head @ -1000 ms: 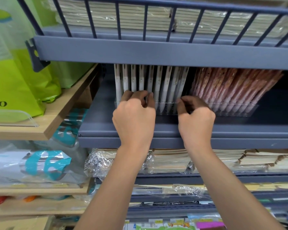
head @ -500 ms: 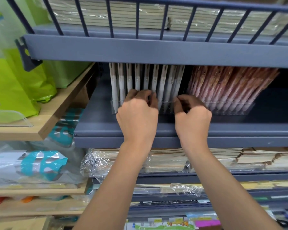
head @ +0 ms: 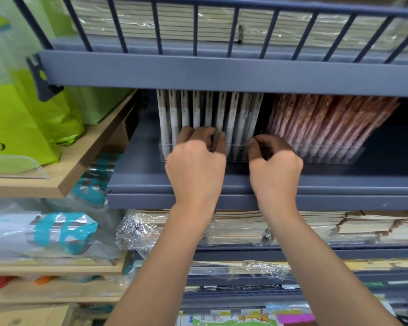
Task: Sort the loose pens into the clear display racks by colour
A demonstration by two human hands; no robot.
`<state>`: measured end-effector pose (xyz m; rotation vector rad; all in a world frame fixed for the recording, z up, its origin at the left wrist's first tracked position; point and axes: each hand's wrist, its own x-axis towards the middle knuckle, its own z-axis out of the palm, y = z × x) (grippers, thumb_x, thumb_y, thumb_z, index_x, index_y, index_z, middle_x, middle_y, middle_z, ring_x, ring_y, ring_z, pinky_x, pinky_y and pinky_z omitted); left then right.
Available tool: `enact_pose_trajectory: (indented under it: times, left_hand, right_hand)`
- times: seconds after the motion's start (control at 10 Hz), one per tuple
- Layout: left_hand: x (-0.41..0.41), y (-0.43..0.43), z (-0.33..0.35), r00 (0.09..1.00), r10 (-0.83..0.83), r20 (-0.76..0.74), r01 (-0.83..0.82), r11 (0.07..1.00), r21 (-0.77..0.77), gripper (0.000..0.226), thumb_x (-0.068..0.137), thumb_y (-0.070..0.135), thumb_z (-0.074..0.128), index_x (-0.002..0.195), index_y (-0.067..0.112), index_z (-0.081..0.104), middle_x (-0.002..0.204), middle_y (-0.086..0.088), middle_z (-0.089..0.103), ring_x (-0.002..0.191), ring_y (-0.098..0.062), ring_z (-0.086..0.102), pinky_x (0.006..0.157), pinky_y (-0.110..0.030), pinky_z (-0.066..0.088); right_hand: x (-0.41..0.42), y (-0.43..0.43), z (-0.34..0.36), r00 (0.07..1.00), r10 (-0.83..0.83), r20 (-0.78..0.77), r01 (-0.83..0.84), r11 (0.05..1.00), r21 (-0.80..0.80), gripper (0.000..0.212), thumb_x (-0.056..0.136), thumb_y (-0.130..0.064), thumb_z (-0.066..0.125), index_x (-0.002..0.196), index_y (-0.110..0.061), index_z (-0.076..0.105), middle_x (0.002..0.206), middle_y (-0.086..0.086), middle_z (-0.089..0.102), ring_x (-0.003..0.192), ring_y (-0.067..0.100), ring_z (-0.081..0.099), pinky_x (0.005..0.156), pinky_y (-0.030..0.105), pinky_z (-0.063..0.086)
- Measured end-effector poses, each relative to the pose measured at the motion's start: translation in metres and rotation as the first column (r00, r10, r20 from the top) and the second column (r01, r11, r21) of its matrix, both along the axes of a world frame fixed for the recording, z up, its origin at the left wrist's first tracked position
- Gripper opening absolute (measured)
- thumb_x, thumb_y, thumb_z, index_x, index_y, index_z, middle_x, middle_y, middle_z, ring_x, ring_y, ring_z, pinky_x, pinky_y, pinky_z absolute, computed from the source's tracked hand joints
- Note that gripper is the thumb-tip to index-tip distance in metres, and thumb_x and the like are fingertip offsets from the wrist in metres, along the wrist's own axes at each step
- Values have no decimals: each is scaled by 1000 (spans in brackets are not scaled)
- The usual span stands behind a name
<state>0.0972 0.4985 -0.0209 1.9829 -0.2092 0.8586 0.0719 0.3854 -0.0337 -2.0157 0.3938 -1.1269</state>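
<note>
left hand [head: 196, 165] pinches white pens [head: 233, 114], seemingly | right hand [head: 275, 164] curled beside them, grip unclear

The clear left rack [head: 163, 150] on the shelf [head: 375, 182] holds white pens [head: 233, 114] upright in rows; the right rack [head: 339, 157], just beside it, holds pink pens [head: 327, 118] leaning right.

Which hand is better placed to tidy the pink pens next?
Right, probably. The right hand sits at the right end of the white pens, nearest the pink pens; the left hand is further left, curled into the white pens.
</note>
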Motion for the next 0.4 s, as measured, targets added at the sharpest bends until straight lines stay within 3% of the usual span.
enact_pose_trajectory:
  times: [0.1, 0.2, 0.3, 0.4]
  left_hand:
    - [-2, 3, 0, 999, -32, 17, 32, 999, -20, 14, 87, 29, 69, 93, 18, 77, 93, 0, 67, 70, -23, 62, 69, -34, 50]
    - [-6, 9, 2, 993, -119, 15, 120, 990, -81, 16, 87, 30, 67, 95, 19, 76, 91, 2, 67, 74, -13, 61, 72, -20, 45]
    - [-12, 16, 4, 972, -230, -52, 219, 963, -159, 14, 89, 33, 66, 96, 23, 74, 91, 9, 70, 85, -7, 61, 79, -17, 46]
    - [-23, 22, 8, 936, -321, -144, 273, 921, -279, 5, 90, 30, 66, 87, 33, 70, 83, 15, 71, 83, 2, 63, 76, -11, 46]
  right_hand:
    - [-1, 0, 0, 1000, 7, 19, -7, 1000, 4, 13, 91, -20, 62, 95, -12, 72, 86, 1, 71, 77, 13, 62, 70, 22, 46]
    - [-3, 2, 1, 997, 6, 74, -8, 1000, 30, 14, 91, -25, 60, 91, -17, 70, 80, -2, 69, 73, 11, 58, 68, 23, 43]
    - [-7, 4, 1, 992, -6, 128, -3, 998, 69, 19, 89, -34, 56, 89, -21, 69, 75, -8, 65, 71, 7, 55, 69, 23, 42]
    - [-10, -2, 4, 989, 87, 119, -117, 954, 276, 19, 87, -40, 57, 89, -26, 69, 75, -10, 67, 76, 13, 63, 72, 31, 53]
